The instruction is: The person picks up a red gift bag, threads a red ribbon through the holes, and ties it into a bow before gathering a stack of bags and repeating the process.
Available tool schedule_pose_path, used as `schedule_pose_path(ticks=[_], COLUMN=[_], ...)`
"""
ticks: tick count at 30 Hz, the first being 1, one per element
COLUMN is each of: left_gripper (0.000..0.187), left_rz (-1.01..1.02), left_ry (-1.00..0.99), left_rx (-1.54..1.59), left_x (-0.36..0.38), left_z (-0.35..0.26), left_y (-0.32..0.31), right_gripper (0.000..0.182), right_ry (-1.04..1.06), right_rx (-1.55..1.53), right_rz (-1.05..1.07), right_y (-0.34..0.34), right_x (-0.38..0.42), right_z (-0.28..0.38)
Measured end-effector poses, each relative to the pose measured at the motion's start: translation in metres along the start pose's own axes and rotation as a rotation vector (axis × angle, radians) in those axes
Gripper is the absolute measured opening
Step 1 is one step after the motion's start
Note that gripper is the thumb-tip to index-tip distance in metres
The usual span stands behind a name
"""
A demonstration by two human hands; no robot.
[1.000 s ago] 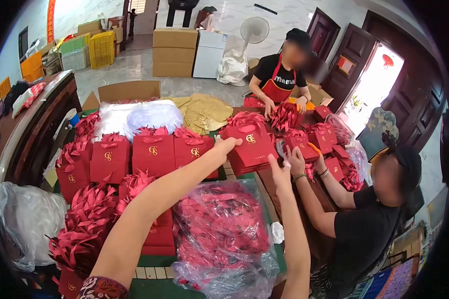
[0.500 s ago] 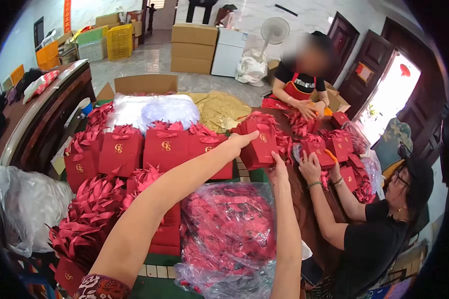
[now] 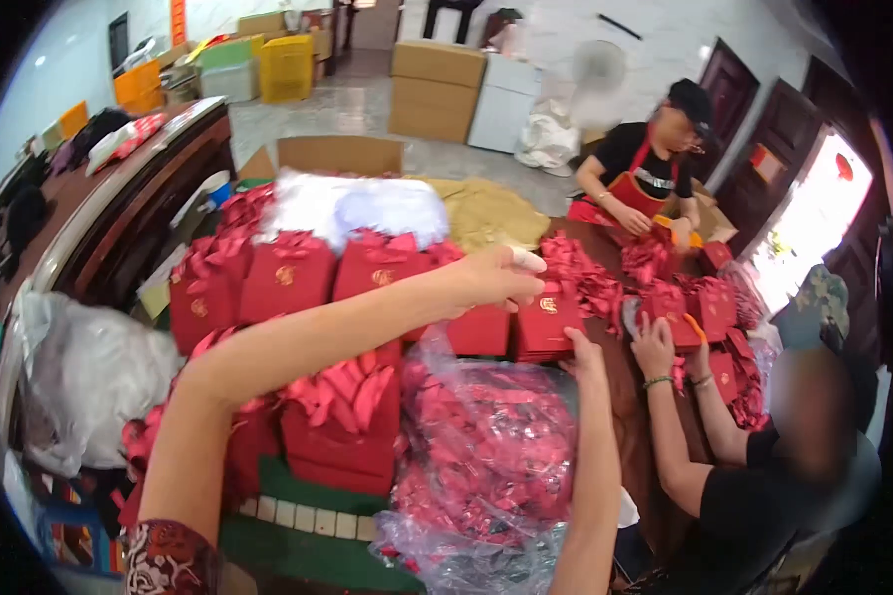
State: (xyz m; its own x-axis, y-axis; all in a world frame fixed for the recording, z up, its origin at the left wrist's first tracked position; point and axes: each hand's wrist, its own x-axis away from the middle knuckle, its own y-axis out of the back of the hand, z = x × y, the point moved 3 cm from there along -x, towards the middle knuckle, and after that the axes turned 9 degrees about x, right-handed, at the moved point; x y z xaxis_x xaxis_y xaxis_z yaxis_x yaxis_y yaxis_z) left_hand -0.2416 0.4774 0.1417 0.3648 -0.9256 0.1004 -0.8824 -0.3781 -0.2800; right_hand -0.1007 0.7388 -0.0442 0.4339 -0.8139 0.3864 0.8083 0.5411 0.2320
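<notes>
A stack of red gift bags (image 3: 546, 322) with a gold logo and red ribbon handles stands at the right end of a row of similar bags. My left hand (image 3: 496, 276) is just above and to the left of it, fingers stretched out and apart, gripping nothing. By the stack's lower right corner is my right hand (image 3: 587, 355), its fingers loosely extended and seemingly touching the edge. Below, between my forearms, lies a clear plastic sack (image 3: 486, 446) full of red ribboned bags. Another red bag stack (image 3: 337, 441) is beside that sack.
Across the table a person in a red apron (image 3: 650, 183) handles red ribbons. At the right a co-worker's hands (image 3: 655, 347) hold another bag stack. White plastic packs (image 3: 303, 203) and yellow cloth (image 3: 486, 210) lie behind the row; crumpled clear plastic (image 3: 94, 382) is at left.
Both hands gripped the tilted bag stack before; now it stands upright at the row's end. My left hand has come off it, and the right has loosened. The whole view has shifted.
</notes>
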Motion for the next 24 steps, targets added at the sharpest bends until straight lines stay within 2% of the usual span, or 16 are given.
schedule_pose_path(ticks=[2, 4, 6, 7, 11, 15, 16, 18, 20, 23, 24], left_gripper=[0.033, 0.033, 0.034, 0.034, 0.034, 0.033, 0.033, 0.031, 0.031, 0.035, 0.035], left_rz=[0.045, 0.022, 0.018, -0.01, -0.11, -0.231, -0.255, -0.25, -0.274, -0.323, -0.325], left_ry=[-0.114, -0.137, -0.173, -0.165, -0.128, -0.043, -0.043, -0.122, -0.137, -0.122, -0.133], left_rx=[-0.254, -0.275, -0.297, -0.355, -0.435, -0.473, -0.47, -0.59, -0.567, -0.554, -0.572], left_x=[0.053, 0.1, 0.143, 0.165, 0.239, 0.304, 0.319, 0.352, 0.386, 0.436, 0.451], left_z=[-0.018, -0.019, -0.022, -0.024, -0.041, -0.06, -0.062, -0.067, -0.065, -0.052, -0.043], left_y=[0.016, 0.039, 0.055, 0.061, 0.067, 0.051, 0.049, 0.045, 0.045, 0.044, 0.045], right_gripper=[0.049, 0.053, 0.064, 0.072, 0.078, 0.082, 0.089, 0.094, 0.093, 0.091, 0.09], right_ry=[0.083, 0.182, 0.356, 0.333, 0.329, 0.227, 0.249, 0.303, 0.354, 0.454, 0.478], right_rx=[0.145, 0.329, 0.449, 0.754, 0.891, 0.834, 0.832, 0.83, 0.822, 0.777, 0.756], right_rz=[0.013, -0.057, -0.146, -0.204, -0.221, -0.229, -0.21, -0.221, -0.232, -0.38, -0.437], right_y=[0.003, 0.008, 0.015, 0.019, 0.015, 0.017, 0.016, 0.026, 0.016, 0.041, 0.044], right_x=[0.01, 0.003, -0.033, -0.027, 0.002, -0.024, -0.016, -0.064, -0.056, -0.034, -0.004], right_z=[0.009, 0.009, -0.007, 0.001, 0.014, 0.0, 0.004, -0.015, -0.026, -0.016, -0.002])
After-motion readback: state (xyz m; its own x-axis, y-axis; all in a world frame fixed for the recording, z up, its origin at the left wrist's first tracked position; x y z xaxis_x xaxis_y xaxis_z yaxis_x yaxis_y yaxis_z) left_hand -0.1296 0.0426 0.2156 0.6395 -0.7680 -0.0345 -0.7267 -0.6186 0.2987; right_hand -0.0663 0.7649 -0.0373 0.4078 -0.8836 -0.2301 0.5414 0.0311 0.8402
